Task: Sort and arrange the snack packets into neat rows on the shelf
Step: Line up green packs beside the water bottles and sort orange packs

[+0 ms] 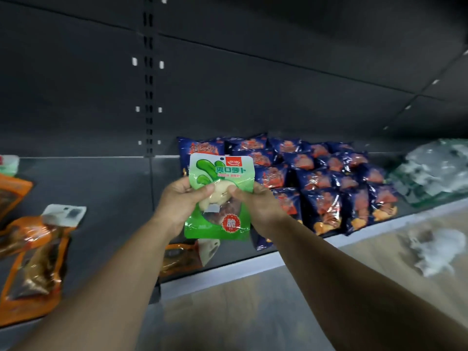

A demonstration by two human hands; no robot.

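Note:
A green snack packet (219, 173) with a red logo is held upright in front of me, above the dark shelf (114, 193). My left hand (181, 201) grips its left edge, thumb across the front. My right hand (255, 202) grips its right edge, thumb on the front too. Behind the packet, several dark blue snack packets (321, 183) lie in rows on the shelf's right half. Orange packets (38, 259) lie loose on the shelf's left part, and one more orange packet (182, 257) sits under the green one.
A heap of pale green-white packets (435, 168) lies at the far right of the shelf. More pale packets (435, 247) lie blurred on the wooden floor (253, 312) below. The shelf's white front edge (253, 264) runs diagonally. A slotted upright (149, 79) divides the grey back panel.

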